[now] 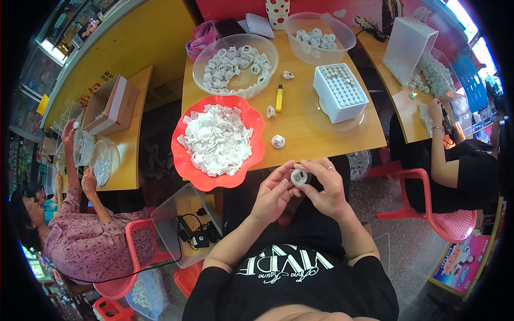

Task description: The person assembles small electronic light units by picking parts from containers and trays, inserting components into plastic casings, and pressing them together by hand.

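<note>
Just off the near edge of the table, my left hand [274,195] and my right hand [324,188] pinch a small round white plastic housing [299,177] between their fingertips. Its open face is turned up, showing a dark spot and small parts too tiny to name. On the table beyond, a similar white part [278,141] lies closest to my hands. Two more lie farther off, near a screwdriver [279,99] with a yellow handle. To the left stands a red wavy-rimmed bowl [259,131] heaped with flat white plastic pieces [217,140].
At the back are a clear basin [199,80] of white parts and a smaller clear tub [342,43]. A white block [334,101] with rows of small round cells stands on the right. Co-workers sit left [99,241] and right [444,168] at other tables.
</note>
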`<action>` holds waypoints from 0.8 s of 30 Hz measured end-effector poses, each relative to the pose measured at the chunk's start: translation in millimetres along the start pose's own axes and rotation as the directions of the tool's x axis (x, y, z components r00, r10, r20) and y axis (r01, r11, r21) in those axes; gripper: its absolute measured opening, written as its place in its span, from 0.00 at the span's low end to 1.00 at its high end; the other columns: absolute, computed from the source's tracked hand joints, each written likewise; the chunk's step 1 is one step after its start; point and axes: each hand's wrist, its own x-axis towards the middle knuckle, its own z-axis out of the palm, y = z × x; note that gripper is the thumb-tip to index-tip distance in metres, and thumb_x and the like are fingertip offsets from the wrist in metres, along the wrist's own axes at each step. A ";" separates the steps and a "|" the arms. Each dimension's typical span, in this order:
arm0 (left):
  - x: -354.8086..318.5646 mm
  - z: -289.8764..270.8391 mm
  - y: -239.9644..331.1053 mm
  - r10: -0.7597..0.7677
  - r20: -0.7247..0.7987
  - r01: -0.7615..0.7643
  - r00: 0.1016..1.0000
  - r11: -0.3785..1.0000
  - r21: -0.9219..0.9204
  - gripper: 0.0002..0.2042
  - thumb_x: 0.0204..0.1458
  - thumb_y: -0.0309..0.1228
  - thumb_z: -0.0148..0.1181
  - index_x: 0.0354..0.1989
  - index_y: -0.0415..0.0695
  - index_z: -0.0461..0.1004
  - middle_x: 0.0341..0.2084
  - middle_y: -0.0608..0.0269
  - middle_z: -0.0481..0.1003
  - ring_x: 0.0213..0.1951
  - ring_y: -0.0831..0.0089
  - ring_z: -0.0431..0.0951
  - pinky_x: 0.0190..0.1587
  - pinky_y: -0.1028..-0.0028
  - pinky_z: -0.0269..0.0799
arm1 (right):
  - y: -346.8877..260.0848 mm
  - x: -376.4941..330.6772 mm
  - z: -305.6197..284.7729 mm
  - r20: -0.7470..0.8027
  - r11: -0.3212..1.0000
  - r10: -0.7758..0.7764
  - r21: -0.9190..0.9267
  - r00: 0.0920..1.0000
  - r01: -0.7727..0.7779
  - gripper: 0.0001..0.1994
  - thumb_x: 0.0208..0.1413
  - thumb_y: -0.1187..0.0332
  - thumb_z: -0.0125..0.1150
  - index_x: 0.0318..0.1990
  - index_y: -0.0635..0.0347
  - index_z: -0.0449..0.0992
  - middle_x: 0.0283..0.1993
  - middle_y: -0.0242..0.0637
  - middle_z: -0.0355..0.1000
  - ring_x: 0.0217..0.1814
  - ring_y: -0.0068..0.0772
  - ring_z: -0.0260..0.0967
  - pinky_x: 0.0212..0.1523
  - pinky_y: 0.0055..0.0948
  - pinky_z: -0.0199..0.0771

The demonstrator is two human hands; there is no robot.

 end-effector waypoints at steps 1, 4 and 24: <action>1.7 1.4 1.3 -0.014 -0.008 0.014 1.000 0.999 -0.038 0.22 0.62 0.27 0.49 0.64 0.37 0.57 0.54 0.55 0.67 0.48 0.70 0.74 0.46 0.74 0.72 | -1.0 -0.6 -1.2 0.064 1.000 -0.004 -0.024 0.998 0.005 0.29 0.34 0.81 0.69 0.51 0.61 0.72 0.43 0.39 0.76 0.42 0.39 0.71 0.43 0.34 0.68; 5.3 3.5 4.9 -0.067 -0.047 0.068 0.997 0.998 0.002 0.21 0.61 0.26 0.50 0.62 0.38 0.60 0.52 0.57 0.70 0.49 0.73 0.74 0.46 0.76 0.72 | -4.8 0.4 -4.3 0.164 1.000 -0.004 -0.026 0.986 0.009 0.29 0.35 0.79 0.69 0.52 0.61 0.72 0.44 0.38 0.75 0.45 0.39 0.71 0.46 0.35 0.66; -13.0 -9.1 -10.3 0.030 -0.143 -0.036 0.989 0.999 -0.037 0.14 0.58 0.21 0.53 0.53 0.37 0.71 0.50 0.55 0.74 0.51 0.69 0.74 0.55 0.69 0.69 | -11.7 -34.1 32.4 -0.219 0.997 0.063 -0.040 0.974 -0.073 0.10 0.39 0.82 0.67 0.32 0.68 0.75 0.40 0.46 0.72 0.35 0.39 0.70 0.35 0.31 0.72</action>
